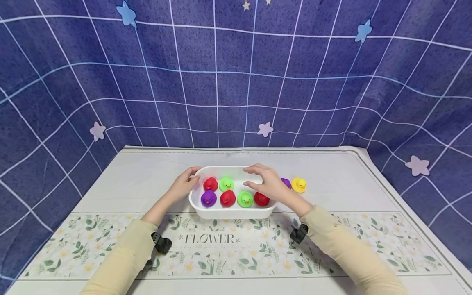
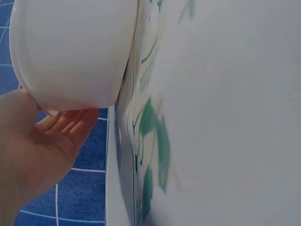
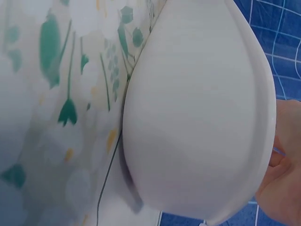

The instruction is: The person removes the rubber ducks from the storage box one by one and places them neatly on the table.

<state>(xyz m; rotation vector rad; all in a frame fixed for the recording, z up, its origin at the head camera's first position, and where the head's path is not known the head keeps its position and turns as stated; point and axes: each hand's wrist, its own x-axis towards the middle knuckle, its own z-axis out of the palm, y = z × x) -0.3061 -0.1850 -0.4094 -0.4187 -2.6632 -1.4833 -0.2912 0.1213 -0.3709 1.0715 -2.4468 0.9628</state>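
The left hand point(image 1: 183, 184) grips the near end of a white tub point(image 1: 236, 213) by its rim. The right hand point(image 1: 269, 182) is loose over the tub's other end, with its thumb and fingers spread apart and nothing between them. So the tub sits between the two hands. In the tub, closest to the left hand, are a back red duck point(image 1: 210, 184) and a purple duck point(image 1: 208, 199). Next, going toward the right hand, come a light green duck point(image 1: 226, 185) and a middle red duck point(image 1: 228, 199). A front green duck point(image 1: 245, 199) and a half-hidden red duck point(image 1: 261, 200) sit just below the right hand. Outside the tub, just right of that hand, a partly hidden purple duck point(image 1: 286, 182) sits beside a yellow duck point(image 1: 299, 185).
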